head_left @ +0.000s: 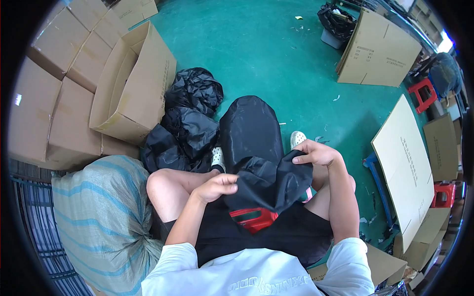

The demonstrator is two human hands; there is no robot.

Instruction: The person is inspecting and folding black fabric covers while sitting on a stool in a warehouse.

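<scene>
A long black fabric piece, perhaps a cover or bag (251, 126), stretches out in front of me. Its far end is smooth and rounded, while the near end lies loose and creased above my lap. On the right, my right hand (318, 152) pinches the loose cloth between thumb and fingers. My left hand (216, 188) is closed at the cloth's left edge, its thumb along the curled fingers; the fingertips are partly hidden. Between my thighs shows part of a red plastic seat (254, 220). What lies inside the black cloth, if anything, is hidden.
Crumpled black fabric pieces (191, 126) are heaped left of the cover. Beside them stand an open cardboard box (143, 81) and a bulging striped woven sack (101, 202). Cardboard sheets (405, 163) lean at right, near a red stool (423, 95). A black-lined bin (335, 27) stands farther off.
</scene>
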